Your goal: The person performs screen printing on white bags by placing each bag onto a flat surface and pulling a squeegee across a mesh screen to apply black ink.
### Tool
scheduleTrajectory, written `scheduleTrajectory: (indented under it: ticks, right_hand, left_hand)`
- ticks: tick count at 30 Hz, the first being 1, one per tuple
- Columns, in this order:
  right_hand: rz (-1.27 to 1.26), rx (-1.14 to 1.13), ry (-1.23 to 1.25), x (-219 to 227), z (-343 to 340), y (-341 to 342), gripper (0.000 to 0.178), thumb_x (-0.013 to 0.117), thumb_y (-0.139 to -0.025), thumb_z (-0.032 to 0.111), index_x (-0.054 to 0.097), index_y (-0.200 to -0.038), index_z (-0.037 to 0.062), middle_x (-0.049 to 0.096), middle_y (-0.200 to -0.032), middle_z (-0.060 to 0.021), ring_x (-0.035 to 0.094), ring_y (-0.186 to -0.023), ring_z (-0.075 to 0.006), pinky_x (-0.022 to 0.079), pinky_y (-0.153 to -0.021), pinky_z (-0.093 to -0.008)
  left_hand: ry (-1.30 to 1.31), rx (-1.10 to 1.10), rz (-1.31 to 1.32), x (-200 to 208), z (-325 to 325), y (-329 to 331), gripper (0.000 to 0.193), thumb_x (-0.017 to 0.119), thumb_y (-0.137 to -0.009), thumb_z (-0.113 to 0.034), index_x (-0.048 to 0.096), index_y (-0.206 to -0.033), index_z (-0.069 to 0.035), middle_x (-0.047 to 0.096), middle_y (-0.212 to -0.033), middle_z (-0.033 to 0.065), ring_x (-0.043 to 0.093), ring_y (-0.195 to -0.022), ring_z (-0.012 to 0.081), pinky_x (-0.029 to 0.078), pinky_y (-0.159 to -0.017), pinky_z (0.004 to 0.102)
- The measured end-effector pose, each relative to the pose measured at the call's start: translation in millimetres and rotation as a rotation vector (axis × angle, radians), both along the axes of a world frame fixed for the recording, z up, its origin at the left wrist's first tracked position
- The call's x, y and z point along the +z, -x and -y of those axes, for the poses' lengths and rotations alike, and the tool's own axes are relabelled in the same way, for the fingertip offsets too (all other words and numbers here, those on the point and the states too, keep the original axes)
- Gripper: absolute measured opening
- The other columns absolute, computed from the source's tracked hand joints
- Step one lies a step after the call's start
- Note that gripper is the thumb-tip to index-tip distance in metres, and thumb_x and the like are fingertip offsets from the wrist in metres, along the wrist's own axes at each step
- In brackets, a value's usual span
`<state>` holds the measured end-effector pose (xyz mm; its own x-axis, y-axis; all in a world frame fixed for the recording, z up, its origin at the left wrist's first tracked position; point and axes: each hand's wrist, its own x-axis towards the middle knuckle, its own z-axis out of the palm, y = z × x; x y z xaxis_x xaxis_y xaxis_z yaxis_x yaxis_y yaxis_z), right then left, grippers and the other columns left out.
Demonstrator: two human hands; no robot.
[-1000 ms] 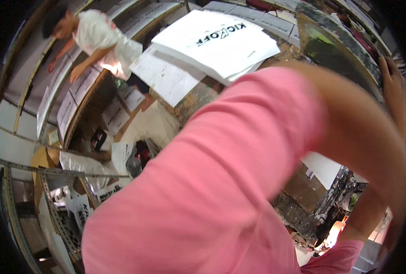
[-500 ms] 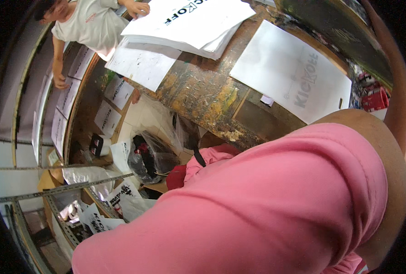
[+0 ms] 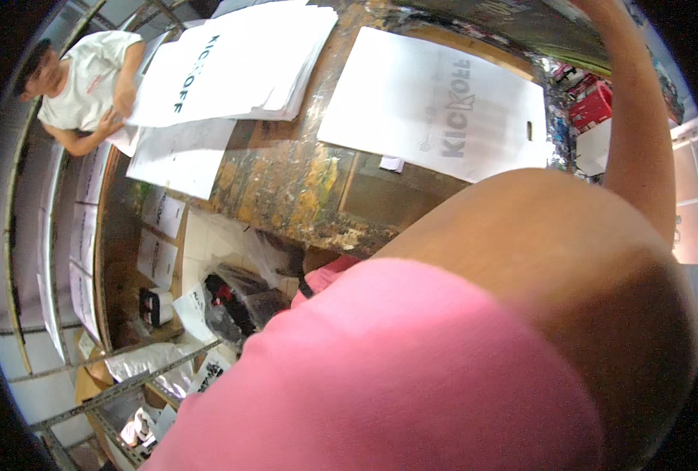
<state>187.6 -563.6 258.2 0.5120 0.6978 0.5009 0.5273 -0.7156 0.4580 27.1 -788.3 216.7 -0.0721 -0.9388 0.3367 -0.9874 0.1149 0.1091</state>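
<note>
My bare arm [image 3: 639,118], apparently the left, bends at the elbow and reaches up along the right side from its pink sleeve [image 3: 412,361]. Its hand is cut off at the top edge, near a dark, stained frame-like board [image 3: 514,31] that stands over the far side of the table. Below that board lies a flat white bag [image 3: 388,86] with dark lettering and a slot handle at its right end. My right hand does not show. A thick stack of printed white sheets or bags [image 3: 263,55] sits further left on the paint-stained table [image 3: 286,184].
Another person [image 3: 94,78] in a white top stands at the far left, hands close together beside the stack. Metal racks [image 3: 121,385] run along the left and lower left. A black plastic bag [image 3: 239,302] lies below the table. Red items [image 3: 592,106] lie at the right.
The view has shifted, so the table things appear further left. More of my raised arm shows. The other person's hand has left the top of the stack, and both hands are now together.
</note>
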Motion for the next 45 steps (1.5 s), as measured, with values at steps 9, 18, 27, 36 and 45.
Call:
scheduleTrajectory:
  ticks: [9, 18, 27, 36, 45]
  right_hand:
    - [-0.297, -0.123, -0.227, 5.4, -12.7, 28.0, 0.033, 0.052, -0.102, 0.034, 0.065, -0.114, 0.0058, 0.07, -0.093, -0.0109, 0.067, -0.081, -0.0215, 0.059, -0.075, -0.0344]
    - [-0.258, 0.059, -0.564, -67.1, 16.6, 43.2, 0.047, 0.057, -0.094, 0.044, 0.065, -0.108, 0.0002, 0.069, -0.084, -0.0143, 0.066, -0.076, -0.0294, 0.049, -0.079, -0.0439]
    - [-0.877, 0.108, -0.276, -230.4, 41.1, 118.1, 0.031, 0.071, -0.088, 0.034, 0.07, -0.102, 0.0063, 0.068, -0.091, -0.0153, 0.065, -0.089, -0.038, 0.049, -0.08, -0.05]
    - [-0.8, 0.092, -0.281, -309.9, 17.1, 94.6, 0.042, 0.082, -0.076, 0.027, 0.064, -0.11, 0.009, 0.06, -0.097, -0.0092, 0.061, -0.094, -0.0311, 0.054, -0.076, -0.0421]
    - [-0.483, 0.083, -0.262, -341.1, -30.0, -159.8, 0.032, 0.07, -0.09, 0.041, 0.067, -0.102, 0.0119, 0.065, -0.1, -0.0085, 0.065, -0.098, -0.031, 0.057, -0.076, -0.0461]
  left_hand:
    - [0.058, -0.044, 0.119, 13.0, -56.7, 34.5, 0.004, 0.068, -0.08, -0.017, 0.069, -0.082, -0.013, 0.068, -0.084, 0.004, 0.066, -0.081, 0.0226, 0.051, -0.066, 0.0416]
    - [1.177, 0.682, -1.203, -141.6, -406.8, 17.8, 0.074, 0.052, -0.098, -0.062, 0.046, -0.136, 0.001, 0.055, -0.135, 0.0202, 0.055, -0.127, 0.0306, 0.044, -0.11, 0.0485]
    - [1.576, 0.866, -2.034, -271.5, -445.7, 98.0, 0.113, 0.04, -0.088, -0.086, 0.032, -0.144, 0.012, 0.05, -0.138, 0.0299, 0.051, -0.132, 0.0402, 0.039, -0.117, 0.0526]
    - [1.529, 0.948, -2.102, -329.0, -454.1, 107.2, 0.107, 0.029, -0.092, -0.085, 0.036, -0.144, 0.008, 0.055, -0.137, 0.028, 0.056, -0.129, 0.0398, 0.042, -0.114, 0.0558]
    - [1.519, 0.851, -2.123, -334.1, -460.2, 114.7, 0.109, 0.028, -0.089, -0.087, 0.038, -0.147, 0.005, 0.055, -0.142, 0.0255, 0.052, -0.135, 0.04, 0.039, -0.115, 0.061]
